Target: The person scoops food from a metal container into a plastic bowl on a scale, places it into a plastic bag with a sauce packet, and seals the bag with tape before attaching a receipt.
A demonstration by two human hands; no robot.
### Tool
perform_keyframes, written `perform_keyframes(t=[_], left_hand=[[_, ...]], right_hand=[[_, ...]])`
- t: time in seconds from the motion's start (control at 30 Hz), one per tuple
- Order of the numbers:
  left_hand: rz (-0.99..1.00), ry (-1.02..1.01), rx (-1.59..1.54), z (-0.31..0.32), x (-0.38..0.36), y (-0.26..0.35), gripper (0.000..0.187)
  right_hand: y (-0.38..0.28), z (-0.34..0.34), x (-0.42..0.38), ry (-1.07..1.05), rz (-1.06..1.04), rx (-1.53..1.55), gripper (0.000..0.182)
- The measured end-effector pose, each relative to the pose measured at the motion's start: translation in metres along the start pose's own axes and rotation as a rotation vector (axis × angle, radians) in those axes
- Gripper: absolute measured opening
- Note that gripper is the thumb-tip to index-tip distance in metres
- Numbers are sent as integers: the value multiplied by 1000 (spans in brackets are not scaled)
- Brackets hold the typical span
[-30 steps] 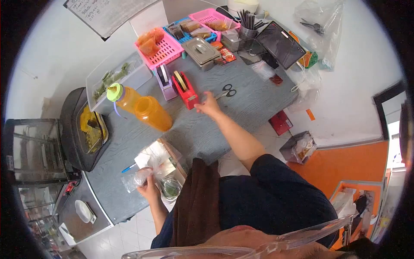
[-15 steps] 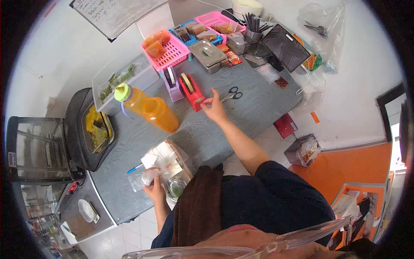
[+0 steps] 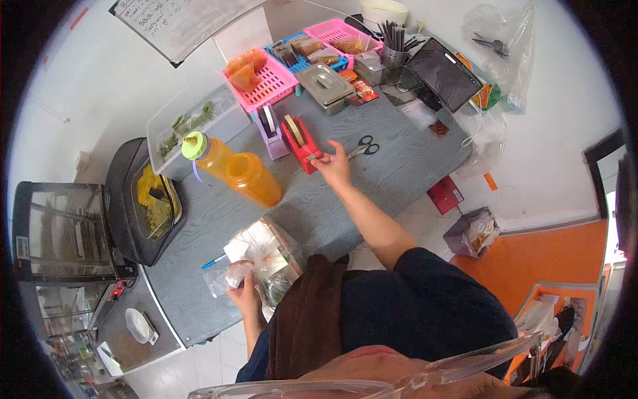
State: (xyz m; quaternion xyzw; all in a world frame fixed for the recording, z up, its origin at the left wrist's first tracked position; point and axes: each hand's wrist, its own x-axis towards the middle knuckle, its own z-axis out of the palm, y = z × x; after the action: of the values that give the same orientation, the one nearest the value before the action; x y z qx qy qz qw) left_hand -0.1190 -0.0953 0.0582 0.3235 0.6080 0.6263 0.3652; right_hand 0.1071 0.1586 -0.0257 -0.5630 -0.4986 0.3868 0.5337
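My left hand (image 3: 246, 296) is closed around the gathered neck of a clear plastic bag (image 3: 272, 290) with something green inside, low over the table's near edge. Beneath it are a box with white paper (image 3: 252, 241) and a blue pen (image 3: 213, 261). Farther forward, my right hand (image 3: 335, 167) pinches with thumb and finger at the front end of the red tape dispenser (image 3: 302, 143), where the tape comes off; the strip itself is too small to make out clearly. Another finger points up. Black-handled scissors (image 3: 366, 145) lie just right of this hand.
A purple tape dispenser (image 3: 271, 132) stands beside the red one. Left of them are two orange bottles (image 3: 252, 178), a clear bin (image 3: 197, 126) and a black bag-like container (image 3: 126, 199). Pink baskets (image 3: 268, 83), a lidded steel container (image 3: 324, 86) and a tablet (image 3: 444, 73) line the back.
The whole view has shifted slightly, with table and objects a little to the right and down. Both hands keep their places, the right at the dispenser and the left on the bag.
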Motion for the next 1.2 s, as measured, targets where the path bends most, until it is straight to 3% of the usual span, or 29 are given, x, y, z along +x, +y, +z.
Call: perform_keyframes(t=[0.13, 0.43, 0.53, 0.6, 0.8, 0.87, 0.93, 1.0, 1.03, 1.2], left_hand=[[-27, 15, -1, 0, 0, 0, 16], [-58, 35, -16, -4, 0, -4, 19], [-34, 57, -55, -6, 0, -13, 19], [27, 30, -103, -7, 2, -14, 20], [-34, -28, -110, 8, -6, -3, 20], [-23, -121, -87, 14, -2, -6, 20], [95, -230, -61, 47, -19, 35, 21], [-5, -350, -6, 64, -24, 50, 22], [-28, -400, 71, 61, -52, 100, 22], [50, -803, -246, 167, -54, 73, 21]], right_hand=[[-15, -1, -3, -75, 132, 249, 71], [-11, 2, -1, 57, -73, -210, 59], [9, 0, 6, 181, -10, -311, 55], [17, -14, 3, 162, 6, -268, 56], [8, -65, -22, 104, -128, -97, 62], [-3, -98, -44, 89, -91, -84, 62], [-12, -143, -72, 117, 29, 18, 62], [-22, -191, -105, 172, 96, 30, 61], [-58, -221, -142, 167, 142, 23, 60], [-46, -327, -232, 530, 144, 58, 55]])
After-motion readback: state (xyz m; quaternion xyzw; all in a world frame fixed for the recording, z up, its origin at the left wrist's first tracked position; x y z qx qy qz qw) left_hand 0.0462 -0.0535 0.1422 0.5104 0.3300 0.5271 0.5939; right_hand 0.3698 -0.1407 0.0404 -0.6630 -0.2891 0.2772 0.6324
